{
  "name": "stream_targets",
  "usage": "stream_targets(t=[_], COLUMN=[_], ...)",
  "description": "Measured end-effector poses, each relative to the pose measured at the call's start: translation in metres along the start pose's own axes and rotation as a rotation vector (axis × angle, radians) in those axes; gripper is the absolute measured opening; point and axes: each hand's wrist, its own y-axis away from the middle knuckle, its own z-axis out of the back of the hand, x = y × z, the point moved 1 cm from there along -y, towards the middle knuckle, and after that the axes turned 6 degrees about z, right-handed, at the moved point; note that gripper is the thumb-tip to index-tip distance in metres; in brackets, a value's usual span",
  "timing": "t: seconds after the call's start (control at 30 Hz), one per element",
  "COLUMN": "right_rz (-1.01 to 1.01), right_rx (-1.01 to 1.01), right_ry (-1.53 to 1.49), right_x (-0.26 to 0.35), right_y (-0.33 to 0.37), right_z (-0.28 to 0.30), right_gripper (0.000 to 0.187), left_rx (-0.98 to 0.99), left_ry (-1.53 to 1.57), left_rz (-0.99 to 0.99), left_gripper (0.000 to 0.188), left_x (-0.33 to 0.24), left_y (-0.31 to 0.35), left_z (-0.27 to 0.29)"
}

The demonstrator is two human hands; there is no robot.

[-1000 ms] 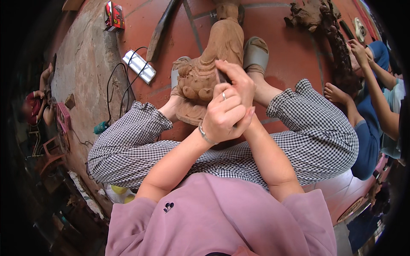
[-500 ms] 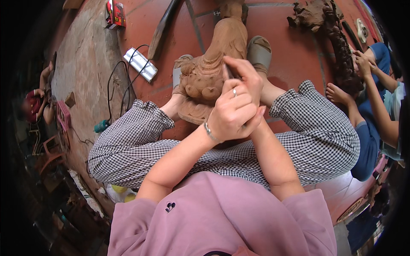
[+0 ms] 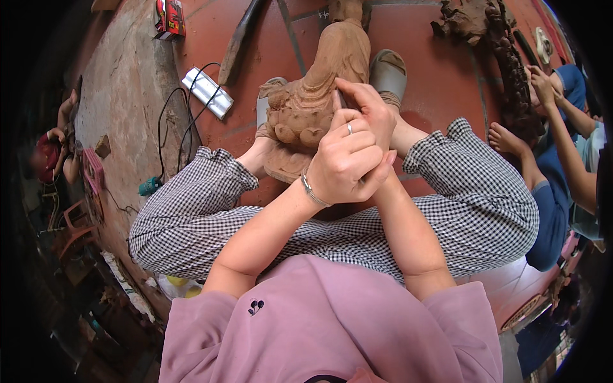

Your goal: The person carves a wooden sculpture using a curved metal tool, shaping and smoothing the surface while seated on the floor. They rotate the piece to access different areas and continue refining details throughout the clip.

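A carved brown wooden figure (image 3: 338, 54) lies between my feet, with rounded knobs and folds cut into its near end. My right hand (image 3: 373, 108) rests against its right side, fingers bent and pinched together. Between those fingers shows the narrow end of a small greyish-brown piece, mostly covered, whose kind I cannot make out. Crossing in front of the right hand's wrist is my left hand (image 3: 351, 156), with a ring and a bracelet. Its fingers are curled closed close against the right hand, and whatever they hold is hidden.
A dark wooden-handled tool (image 3: 237, 51) and a silver box (image 3: 208, 93) with a black cord lie on the left. Beyond them is a red box (image 3: 169, 19). At the right stand a dark gnarled wood piece (image 3: 504, 70) and a seated person (image 3: 562, 159). Another person (image 3: 54, 153) sits far left.
Both hands stay at the same side of the carving, with only a slight shift of the fingers. The whole view has moved slightly.
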Motion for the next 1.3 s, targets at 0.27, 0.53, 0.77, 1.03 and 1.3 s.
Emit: stream_targets(t=[0.27, 0.53, 0.77, 1.03, 1.3], right_rz=[-0.008, 0.188, 0.154, 0.216, 0.127], right_rx=[0.035, 0.089, 0.052, 0.118, 0.011], right_ry=[-0.036, 0.084, 0.118, 0.162, 0.144], right_x=[0.008, 0.004, 0.009, 0.015, 0.014], right_y=[0.004, 0.018, 0.023, 0.024, 0.024], right_z=[0.003, -0.009, -0.013, -0.011, -0.015], right_gripper=[0.032, 0.033, 0.035, 0.04, 0.033], left_rx=[-0.055, 0.025, 0.038, -0.017, 0.13], left_ry=[0.04, 0.081, 0.163, -0.23, -0.106], left_rz=[0.03, 0.089, 0.1, 0.258, 0.423], left_gripper=[0.025, 0.027, 0.028, 0.006, 0.021], left_x=[-0.017, -0.02, -0.01, -0.016, -0.006], left_y=[0.004, 0.022, 0.025, 0.024, 0.024], left_z=[0.006, 0.035, 0.052, 0.062, 0.07])
